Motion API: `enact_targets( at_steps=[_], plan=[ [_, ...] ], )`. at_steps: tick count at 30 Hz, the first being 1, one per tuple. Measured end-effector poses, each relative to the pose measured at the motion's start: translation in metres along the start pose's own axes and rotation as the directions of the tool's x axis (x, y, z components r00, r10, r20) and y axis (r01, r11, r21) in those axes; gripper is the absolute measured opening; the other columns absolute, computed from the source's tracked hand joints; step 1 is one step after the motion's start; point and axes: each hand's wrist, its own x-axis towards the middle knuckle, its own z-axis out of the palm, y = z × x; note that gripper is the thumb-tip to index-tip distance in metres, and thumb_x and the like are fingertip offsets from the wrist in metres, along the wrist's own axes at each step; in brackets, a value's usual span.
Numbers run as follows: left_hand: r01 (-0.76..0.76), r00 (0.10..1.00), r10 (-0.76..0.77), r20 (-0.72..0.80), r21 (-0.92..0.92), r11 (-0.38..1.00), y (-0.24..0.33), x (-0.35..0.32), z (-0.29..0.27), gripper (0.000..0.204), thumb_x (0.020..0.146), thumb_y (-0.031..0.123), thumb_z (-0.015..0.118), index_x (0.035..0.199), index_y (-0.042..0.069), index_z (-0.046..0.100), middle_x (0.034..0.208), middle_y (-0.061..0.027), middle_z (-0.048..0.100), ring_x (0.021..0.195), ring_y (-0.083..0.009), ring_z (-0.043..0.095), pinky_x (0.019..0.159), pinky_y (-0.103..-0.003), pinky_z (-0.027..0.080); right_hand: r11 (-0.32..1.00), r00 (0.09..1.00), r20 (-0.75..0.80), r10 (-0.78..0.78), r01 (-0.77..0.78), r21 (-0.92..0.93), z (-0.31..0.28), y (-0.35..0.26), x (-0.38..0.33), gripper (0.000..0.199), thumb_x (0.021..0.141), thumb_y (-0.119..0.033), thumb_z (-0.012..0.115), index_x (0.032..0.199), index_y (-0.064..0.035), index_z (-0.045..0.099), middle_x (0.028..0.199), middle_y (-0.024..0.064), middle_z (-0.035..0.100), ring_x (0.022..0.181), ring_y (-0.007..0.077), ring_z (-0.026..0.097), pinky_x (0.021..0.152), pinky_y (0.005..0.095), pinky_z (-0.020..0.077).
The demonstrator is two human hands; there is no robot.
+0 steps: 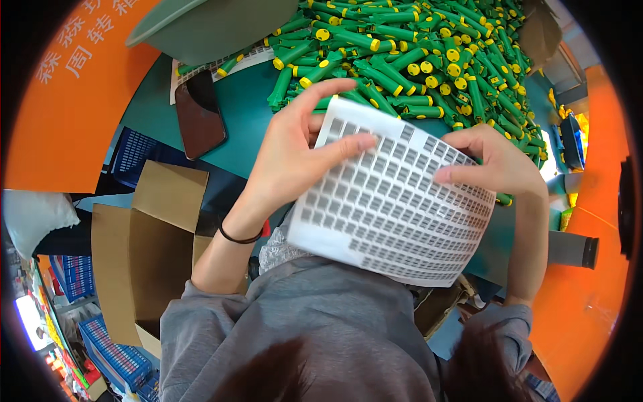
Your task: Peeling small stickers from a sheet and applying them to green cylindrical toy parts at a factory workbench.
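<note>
The left hand (295, 151) grips the upper left corner of a white sticker sheet (392, 201), thumb behind the paper and fingers (348, 143) laid flat across the front rows of small grey labels. A black hair tie (238, 236) circles that wrist. The right hand (499, 161) pinches the sheet's upper right edge, its fingers curled over the labels and its thumb out of sight behind. The sheet hangs tilted between both hands, above the near edge of the desk (244, 114), its lower edge curving down toward the person's grey sweater (301, 321).

Just beyond the sheet's top edge lies a big heap of green tubes with yellow caps (415, 53), filling the far right of the teal desk and reaching close to the right hand. Left of the heap the desk surface shows bare teal, bounded by a dark smartphone (199, 114) lying near the desk's front edge. Another label sheet (254, 53) rests flat under a grey-green basin (207, 23) at the far left.

Below the desk's edge on the left stands an open cardboard box (144, 248), with blue plastic crates (114, 358) farther down on the floor.
</note>
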Motion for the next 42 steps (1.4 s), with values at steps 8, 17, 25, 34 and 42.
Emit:
enact_targets(
  at_steps=[8, 17, 25, 34, 42],
  plan=[
    [0.025, 0.994, -0.021, 0.107, -0.036, 0.999, -0.013, -0.035, -0.030, 0.056, 0.081, 0.003, 0.075, 0.130, -0.005, 0.050, 0.102, -0.0131, 0.071, 0.097, -0.0144, 0.065, 0.085, -0.028, 0.052, 0.937, 0.932, -0.359, 0.055, 0.076, 0.342, 0.020, 0.042, -0.031, 0.030, 0.091, -0.011, 0.064, 0.118, 0.0015, 0.060, 0.106, 0.0040, 0.067, 0.094, 0.0080, 0.060, 0.085, 0.0241, 0.0473],
    [-0.138, 0.990, 0.137, -0.014, -0.112, 0.984, 0.001, -0.036, -0.029, 0.035, 0.084, 0.000, 0.072, 0.117, -0.004, 0.062, 0.100, -0.0090, 0.070, 0.092, -0.0123, 0.066, 0.081, -0.024, 0.053, 0.802, 0.868, -0.477, 0.142, 0.182, 0.569, 0.051, 0.060, -0.049, 0.040, 0.092, -0.012, 0.062, 0.129, 0.0007, 0.053, 0.114, 0.0060, 0.065, 0.101, 0.0117, 0.061, 0.092, 0.0265, 0.0452],
    [-0.171, 0.985, 0.173, -0.006, -0.191, 0.967, 0.006, -0.028, -0.011, 0.058, 0.084, -0.002, 0.071, 0.136, -0.001, 0.045, 0.105, -0.0125, 0.069, 0.096, -0.0154, 0.066, 0.087, -0.029, 0.053, 0.685, 0.780, -0.611, 0.139, 0.369, 0.627, 0.075, 0.075, -0.051, 0.054, 0.089, -0.015, 0.065, 0.135, 0.0028, 0.043, 0.124, 0.0112, 0.060, 0.112, 0.0188, 0.059, 0.098, 0.0336, 0.0453],
    [0.056, 0.987, -0.039, 0.157, -0.101, 0.993, -0.028, -0.047, 0.010, 0.051, 0.086, 0.000, 0.070, 0.132, -0.001, 0.049, 0.098, -0.0106, 0.071, 0.093, -0.0135, 0.067, 0.082, -0.026, 0.054, 0.374, 0.676, -0.707, 0.207, 0.613, 0.696, 0.108, 0.098, -0.069, 0.044, 0.093, -0.010, 0.060, 0.133, -0.0001, 0.046, 0.121, 0.0106, 0.062, 0.108, 0.0188, 0.061, 0.096, 0.0336, 0.0468],
    [-0.066, 0.998, 0.065, -0.014, -0.061, 0.996, -0.050, -0.040, 0.019, 0.074, 0.083, -0.010, 0.067, 0.146, 0.002, 0.031, 0.097, -0.0126, 0.069, 0.092, -0.0167, 0.067, 0.082, -0.028, 0.054, 0.705, 0.560, -0.785, 0.265, 0.443, 0.554, 0.104, 0.106, -0.067, 0.020, 0.089, -0.003, 0.066, 0.104, -0.0027, 0.053, 0.099, 0.0083, 0.068, 0.090, 0.0117, 0.064, 0.081, 0.0247, 0.0497]
  ],
)
